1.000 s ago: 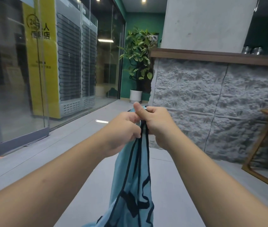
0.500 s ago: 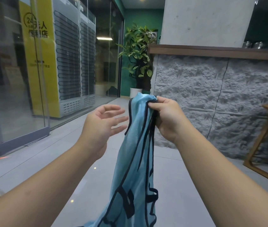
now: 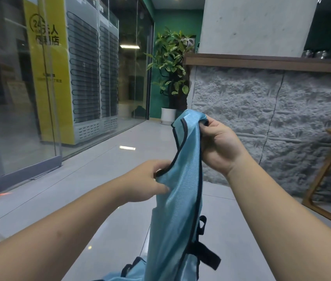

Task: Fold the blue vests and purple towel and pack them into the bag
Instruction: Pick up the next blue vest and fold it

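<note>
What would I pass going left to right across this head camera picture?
Yellow sign → grey cabinets → potted plant → blue vest held in both hands → stone-textured counter → wooden table leg.

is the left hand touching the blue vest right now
Touching. The head view shows the left hand pinching the blue vest at its black-trimmed edge, fingers and thumb against the fabric.

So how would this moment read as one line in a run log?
stage: folding | blue vest: hanging, unfolded | right hand: grips top | left hand: pinches edge
</note>
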Demonstrator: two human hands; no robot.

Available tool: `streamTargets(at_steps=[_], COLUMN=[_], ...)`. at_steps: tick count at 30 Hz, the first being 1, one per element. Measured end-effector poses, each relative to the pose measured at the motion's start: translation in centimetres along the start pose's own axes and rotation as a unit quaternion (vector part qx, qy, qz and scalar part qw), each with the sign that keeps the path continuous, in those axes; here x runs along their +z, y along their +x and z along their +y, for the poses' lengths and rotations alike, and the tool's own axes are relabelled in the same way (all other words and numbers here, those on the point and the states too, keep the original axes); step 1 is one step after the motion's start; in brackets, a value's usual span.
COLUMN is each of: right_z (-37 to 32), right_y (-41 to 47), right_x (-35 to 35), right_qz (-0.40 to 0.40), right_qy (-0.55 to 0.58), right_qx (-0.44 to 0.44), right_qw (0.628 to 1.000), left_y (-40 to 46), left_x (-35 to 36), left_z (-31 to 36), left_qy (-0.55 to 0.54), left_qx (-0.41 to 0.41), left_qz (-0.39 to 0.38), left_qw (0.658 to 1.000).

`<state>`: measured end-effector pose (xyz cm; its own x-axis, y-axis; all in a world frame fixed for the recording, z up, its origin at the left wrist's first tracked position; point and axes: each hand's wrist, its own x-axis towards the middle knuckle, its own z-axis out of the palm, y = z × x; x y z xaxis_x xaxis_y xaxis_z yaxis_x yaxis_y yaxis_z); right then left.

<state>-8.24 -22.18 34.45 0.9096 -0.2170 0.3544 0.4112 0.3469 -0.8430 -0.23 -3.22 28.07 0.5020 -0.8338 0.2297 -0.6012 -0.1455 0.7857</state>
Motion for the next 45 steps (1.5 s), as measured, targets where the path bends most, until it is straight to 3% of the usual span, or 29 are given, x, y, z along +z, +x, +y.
streamTargets(at_steps=[6, 11, 16, 21, 24, 27, 31, 36, 41, 45], right_z=[-0.2, -0.1, -0.4, -0.8, -0.5, 0.3, 2.1, 5.5, 9.0, 11.6], right_y=[0.2, 0.2, 0.5, 1.0, 0.5, 0.3, 1.2, 2.2, 3.4, 2.5], right_x=[-1.0, -1.5, -1.1, -1.2, -1.4, -1.5, -1.3, -1.9, -4.2, -5.6], right_qz=[-0.007, 0.007, 0.081, 0.151, 0.115, 0.053, 0.055, 0.102, 0.189, 0.169], right_qy=[0.030, 0.018, -0.011, -0.032, -0.089, -0.162, -0.184, -0.153, -0.108, -0.205], right_qx=[-0.015, -0.018, -0.044, -0.050, -0.014, 0.026, 0.090, 0.118, 0.155, 0.281], right_qw=[0.999, 1.000, 0.996, 0.987, 0.989, 0.985, 0.977, 0.976, 0.964, 0.922], left_y=[0.6, 0.1, -0.3, -0.7, -1.2, -1.7, -2.4, -2.2, -2.1, -1.5], left_x=[-0.4, -1.0, -2.1, -3.1, -2.9, -2.6, -2.4, -2.2, -2.7, -3.2], left_z=[-0.9, -1.4, -1.8, -2.7, -3.4, -3.8, -4.5, -5.7, -5.0, -4.4], left_qy=[0.259, 0.258, 0.126, -0.044, -0.194, -0.295, -0.317, -0.319, -0.285, -0.299], left_qx=[-0.054, -0.107, -0.119, -0.036, -0.081, -0.156, -0.171, -0.224, -0.271, -0.293], left_qz=[-0.020, 0.008, 0.124, 0.198, 0.165, 0.084, 0.040, 0.096, 0.072, 0.080], left_qw=[0.964, 0.960, 0.977, 0.979, 0.964, 0.939, 0.932, 0.916, 0.917, 0.905])
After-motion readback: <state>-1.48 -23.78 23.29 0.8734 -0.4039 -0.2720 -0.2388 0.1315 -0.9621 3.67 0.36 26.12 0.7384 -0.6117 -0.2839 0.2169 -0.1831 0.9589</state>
